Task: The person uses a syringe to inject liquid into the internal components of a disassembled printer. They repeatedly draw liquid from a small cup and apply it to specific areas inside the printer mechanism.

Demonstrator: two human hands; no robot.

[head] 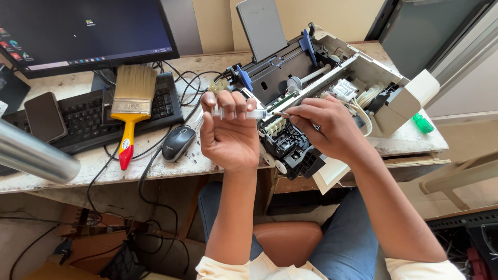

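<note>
Two hands work a clear syringe [239, 112] at the front of an opened inkjet printer [332, 83].

The left hand [228, 132] has its fingers curled shut around the syringe barrel, held level just in front of the printer's black carriage block [290, 148]; the right hand [324, 127], a ring on one finger, pinches thumb and fingertips closed at the syringe's tip, right above that block; the printer sits uncovered on the worn desk [72, 173], its grey paper tray [261, 28] upright at the back and white tubes [363, 106] looping on its right side; left of the printer lie a dark mouse [178, 142], a yellow-and-red-handled paintbrush [130, 103] across a black keyboard [85, 119], and a phone [44, 116]; a monitor [85, 31] stands behind those; a small green bottle [423, 123] lies right of the printer.
</note>
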